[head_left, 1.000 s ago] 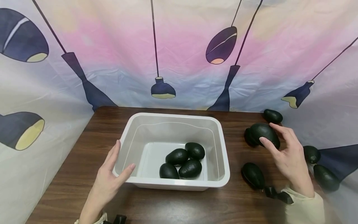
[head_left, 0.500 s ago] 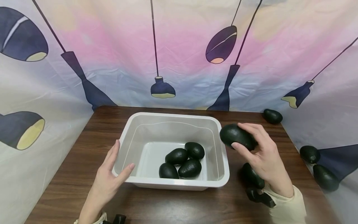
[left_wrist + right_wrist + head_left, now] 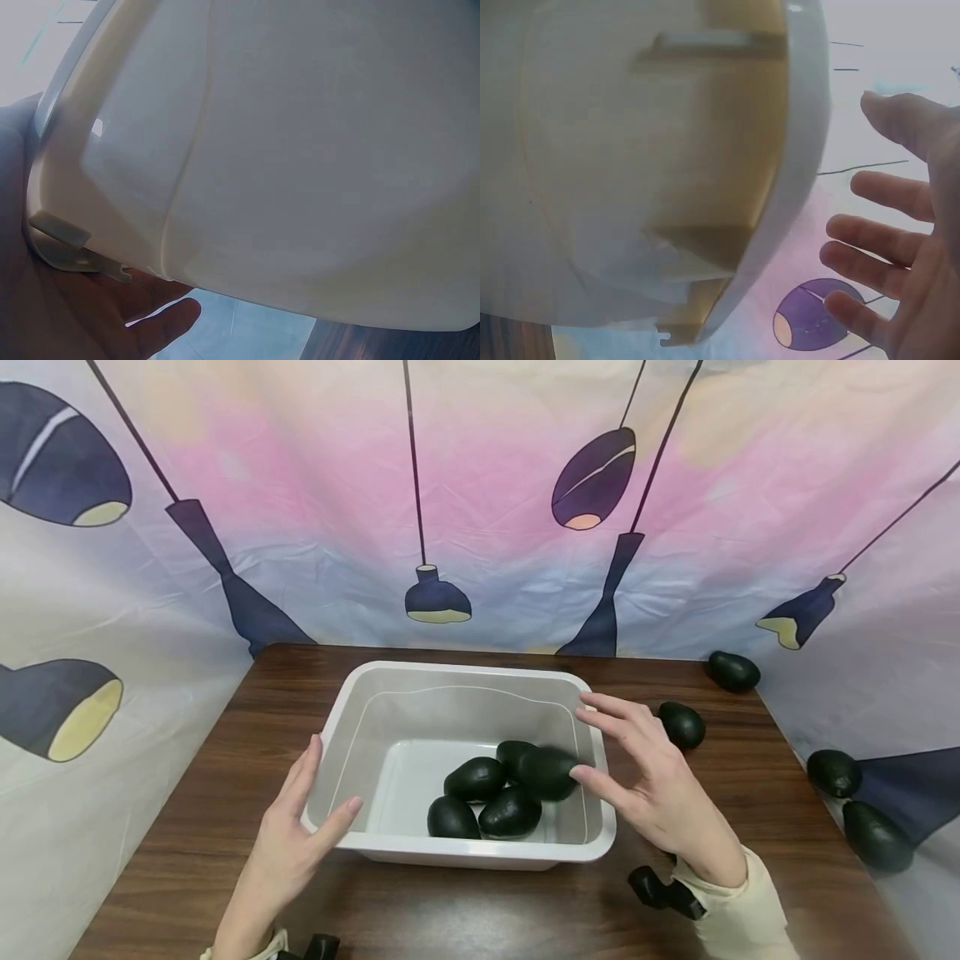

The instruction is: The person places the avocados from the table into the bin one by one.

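Observation:
Dark green avocados lie inside a pale plastic bin. Among them a slightly blurred avocado overlaps the others, close to the tip of my right thumb. Over the bin's right rim, my right hand is spread, its thumb and fingers apart; in the right wrist view the fingers extend beside the rim and hold nothing. At the front left corner, my left hand rests with extended fingers along the outside and the thumb over the rim. Its fingers show below the rim in the left wrist view.
More avocados lie at the right: one avocado behind my right hand, another at the back corner, and two at the right edge. A printed cloth hangs behind the brown wooden table.
My right hand has carried an avocado left from the right side of the table and let go of it over the bin. My left hand and the bin have stayed in place.

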The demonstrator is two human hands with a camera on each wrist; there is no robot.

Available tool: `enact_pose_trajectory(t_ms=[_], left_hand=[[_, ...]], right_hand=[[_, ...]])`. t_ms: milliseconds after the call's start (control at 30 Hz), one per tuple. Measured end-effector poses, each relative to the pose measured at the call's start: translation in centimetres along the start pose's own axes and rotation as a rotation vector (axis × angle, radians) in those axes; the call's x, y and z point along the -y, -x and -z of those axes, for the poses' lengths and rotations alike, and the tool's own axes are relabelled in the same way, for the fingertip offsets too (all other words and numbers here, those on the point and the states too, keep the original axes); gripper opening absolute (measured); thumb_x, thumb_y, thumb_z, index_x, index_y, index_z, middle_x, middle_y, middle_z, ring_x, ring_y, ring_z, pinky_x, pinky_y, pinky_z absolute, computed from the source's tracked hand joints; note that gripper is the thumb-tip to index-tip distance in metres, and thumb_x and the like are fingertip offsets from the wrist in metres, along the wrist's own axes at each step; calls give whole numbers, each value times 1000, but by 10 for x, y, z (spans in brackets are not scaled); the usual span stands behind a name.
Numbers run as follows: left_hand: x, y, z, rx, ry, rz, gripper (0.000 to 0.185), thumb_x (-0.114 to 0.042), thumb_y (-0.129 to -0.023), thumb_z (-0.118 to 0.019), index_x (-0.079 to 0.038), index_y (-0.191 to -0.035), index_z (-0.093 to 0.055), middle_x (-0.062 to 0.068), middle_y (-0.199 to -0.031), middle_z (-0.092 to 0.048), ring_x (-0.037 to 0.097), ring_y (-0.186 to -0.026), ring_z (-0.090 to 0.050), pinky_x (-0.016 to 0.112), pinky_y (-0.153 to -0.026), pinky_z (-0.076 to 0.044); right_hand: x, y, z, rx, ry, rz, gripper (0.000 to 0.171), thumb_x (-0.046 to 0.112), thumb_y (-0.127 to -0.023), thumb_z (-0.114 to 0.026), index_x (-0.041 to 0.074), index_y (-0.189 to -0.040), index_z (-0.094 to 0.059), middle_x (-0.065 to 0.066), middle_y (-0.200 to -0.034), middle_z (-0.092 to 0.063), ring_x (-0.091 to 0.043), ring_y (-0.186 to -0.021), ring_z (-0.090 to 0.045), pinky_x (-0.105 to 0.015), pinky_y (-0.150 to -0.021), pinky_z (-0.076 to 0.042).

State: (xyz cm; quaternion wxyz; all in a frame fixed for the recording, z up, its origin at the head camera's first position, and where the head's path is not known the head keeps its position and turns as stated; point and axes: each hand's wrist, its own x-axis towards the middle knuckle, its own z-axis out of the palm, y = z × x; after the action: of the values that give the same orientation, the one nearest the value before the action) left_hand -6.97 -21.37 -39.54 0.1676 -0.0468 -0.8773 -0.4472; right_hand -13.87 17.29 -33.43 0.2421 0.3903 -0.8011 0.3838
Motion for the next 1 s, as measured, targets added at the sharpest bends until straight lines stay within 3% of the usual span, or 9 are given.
enact_pose_trajectory(t_ms=[233, 433, 533, 633, 800, 1000], left_hand=[[0, 1, 0, -1, 6, -1, 87, -12, -85, -75, -22, -155, -24, 11, -155, -31, 27, -134, -35, 5, -98, -24], [0, 1, -1, -3, 11, -5, 86, -12, -86, -75, -21, -155, -24, 11, -154, -32, 21, -132, -36, 5, -97, -26], [0, 1, -2, -1, 16, -7, 86, -11, -86, -74, -21, -155, -24, 12, -154, -32, 21, -132, -36, 5, -97, -26], [0, 2, -2, -1, 16, -7, 86, -11, -85, -75, -21, -155, -24, 12, -154, -33, 19, -133, -35, 5, -97, -25], [0, 1, -1, -8, 16, -9, 87, -10, -85, -75, -22, -155, -25, 11, -154, -33, 18, -132, -36, 5, -97, -26], [1, 0, -1, -3, 12, -3, 87, -12, -85, -75, -22, -155, -25, 9, -154, -33, 26, -130, -38, 5, -96, -26]], right_hand=[[-6, 12, 14, -66, 30, -44, 48, 36, -93, -66, 2, -127, -61, -16, -129, -57, -28, -117, -50, -24, -101, -35], [-23, 40, 33, -59, 154, -223, 52, 13, -83, -78, 11, -131, -60, -8, -132, -56, -25, -122, -47, -27, -104, -31], [-32, 59, 41, 18, 233, -377, 55, 15, -83, -78, 9, -134, -57, -14, -134, -51, -35, -123, -42, -46, -103, -30], [-41, 79, 47, 162, 287, -573, 63, 30, -88, -73, 3, -139, -48, -24, -138, -42, -46, -124, -34, -65, -94, -27], [-56, 111, 50, 379, 329, -828, 84, 51, -89, -66, -3, -145, -34, -35, -138, -33, -56, -121, -29, -70, -88, -26], [-66, 135, 50, 449, 349, -942, 94, 60, -86, -64, -7, -144, -32, -38, -132, -33, -58, -118, -29, -71, -87, -29]])
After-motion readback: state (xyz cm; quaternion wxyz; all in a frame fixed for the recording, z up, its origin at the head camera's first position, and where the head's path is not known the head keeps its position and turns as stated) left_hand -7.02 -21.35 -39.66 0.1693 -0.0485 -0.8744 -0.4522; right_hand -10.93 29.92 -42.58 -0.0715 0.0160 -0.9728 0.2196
